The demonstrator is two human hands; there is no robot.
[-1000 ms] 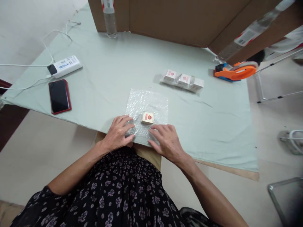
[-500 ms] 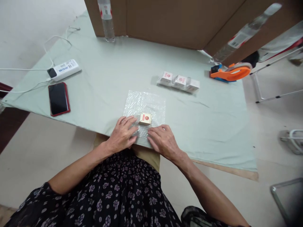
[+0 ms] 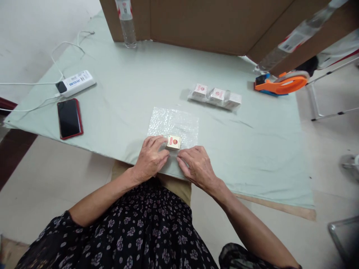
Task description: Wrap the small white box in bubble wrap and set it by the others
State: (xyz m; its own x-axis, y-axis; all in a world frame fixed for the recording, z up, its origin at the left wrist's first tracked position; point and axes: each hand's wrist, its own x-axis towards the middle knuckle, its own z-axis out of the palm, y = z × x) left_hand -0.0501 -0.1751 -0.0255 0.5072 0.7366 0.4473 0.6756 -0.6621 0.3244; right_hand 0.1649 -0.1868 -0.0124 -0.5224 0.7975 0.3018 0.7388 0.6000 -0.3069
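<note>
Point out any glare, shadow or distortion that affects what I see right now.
Head view: bright glints speckle the bubble wrap; a soft shadow lies left of the three wrapped boxes; the upper-right bottle looks stretched, probably by the wide lens; the small print on the single box is too soft to read.
</note>
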